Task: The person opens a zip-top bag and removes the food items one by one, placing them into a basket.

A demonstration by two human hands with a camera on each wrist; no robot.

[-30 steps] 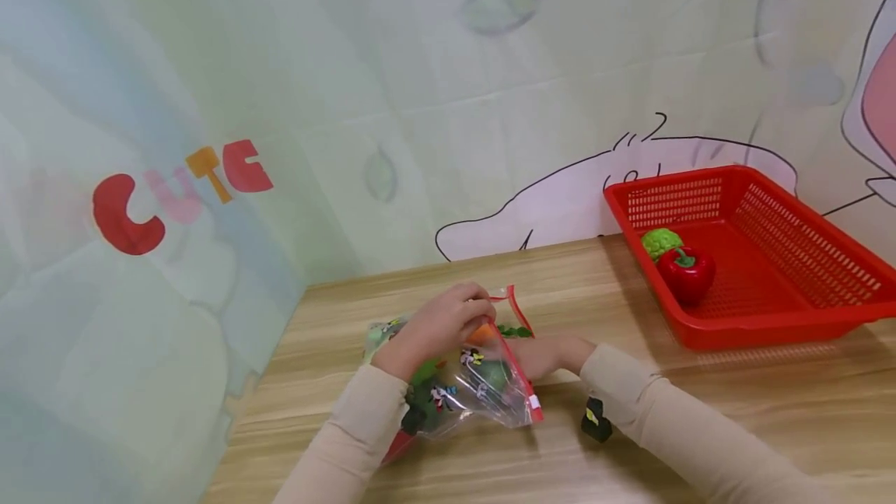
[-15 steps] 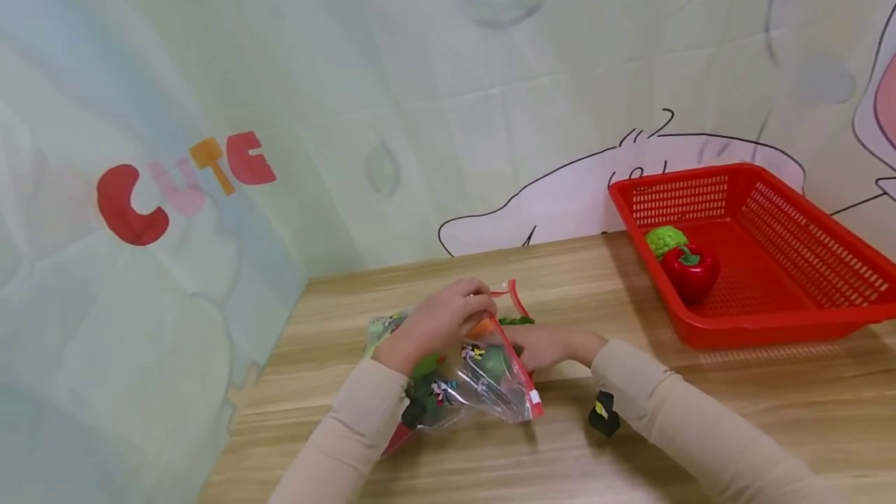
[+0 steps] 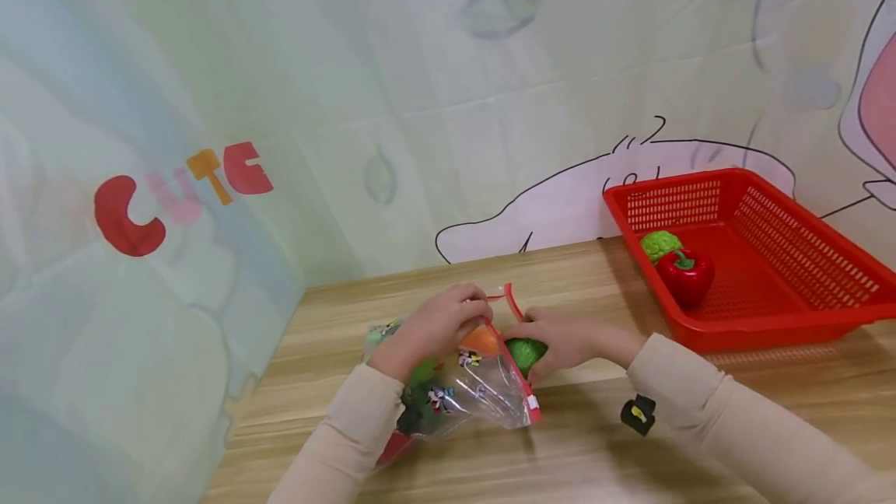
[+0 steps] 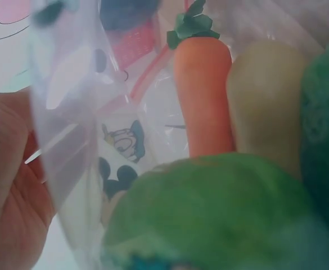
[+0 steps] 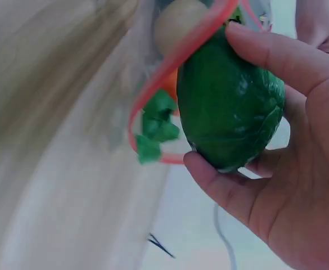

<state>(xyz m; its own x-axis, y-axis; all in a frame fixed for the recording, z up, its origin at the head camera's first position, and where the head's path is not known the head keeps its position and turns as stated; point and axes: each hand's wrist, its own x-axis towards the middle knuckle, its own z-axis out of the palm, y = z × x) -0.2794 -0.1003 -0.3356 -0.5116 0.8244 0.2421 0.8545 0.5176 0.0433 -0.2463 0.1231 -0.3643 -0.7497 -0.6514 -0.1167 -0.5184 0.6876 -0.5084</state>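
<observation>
A clear zip bag (image 3: 493, 395) with cartoon prints and a red edge lies on the table, its mouth facing right. My left hand (image 3: 439, 325) pinches the upper edge of that mouth. At the opening, my right hand (image 3: 570, 341) grips a dark green, oval toy vegetable (image 5: 229, 104) that looks like an avocado, thumb and fingers curled round it. Part of it is still behind the bag's red edge. Inside the bag, the left wrist view shows a toy carrot (image 4: 203, 95) with leaves, a beige rounded piece (image 4: 265, 95) and a large green one (image 4: 209, 208).
A red plastic basket (image 3: 784, 333) stands at the right on the wooden table (image 3: 560, 457). It holds a red bell pepper (image 3: 687, 278) and a light green bumpy vegetable (image 3: 660, 245). A printed curtain (image 3: 350, 99) hangs behind the table.
My right hand has drawn back rightward out of the bag, and the green vegetable in its grip now shows at the mouth. My left hand stays on the bag's edge.
</observation>
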